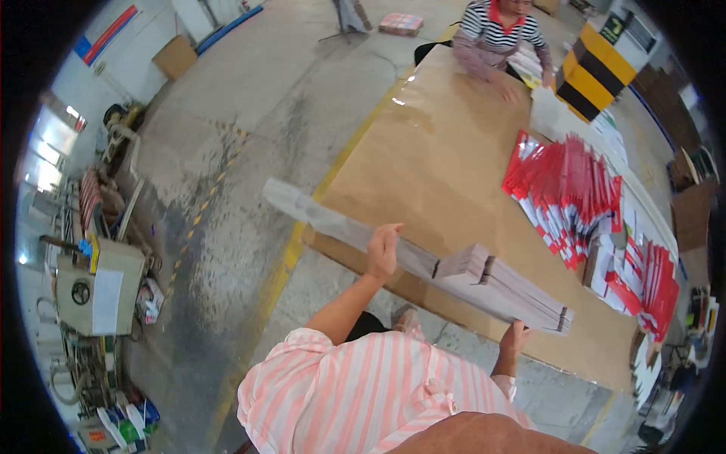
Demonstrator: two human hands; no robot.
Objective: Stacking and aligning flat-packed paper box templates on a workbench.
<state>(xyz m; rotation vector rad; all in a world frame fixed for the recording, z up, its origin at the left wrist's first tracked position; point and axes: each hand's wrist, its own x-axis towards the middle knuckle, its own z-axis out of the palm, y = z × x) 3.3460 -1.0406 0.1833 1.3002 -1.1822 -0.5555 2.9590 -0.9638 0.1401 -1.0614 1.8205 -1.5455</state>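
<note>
A long stack of pale grey cardboard strips (522, 295) lies slantwise over the near edge of the brown-topped table (431, 144). Dark notches show along its right part, and a thin flat length runs out past the table's left edge. My left hand (383, 251) grips the stack near its middle, fingers closed over the upper side. At the right end, my right hand (513, 337) holds the lower edge, its fingers partly hidden beneath the strips.
Red-and-white packages (563, 189) lie fanned in rows on the table's right side. Across the table sits a person in a striped top (499, 38), beside a yellow-and-black striped block (596, 72). A machine with a handwheel (98, 287) stands at the left.
</note>
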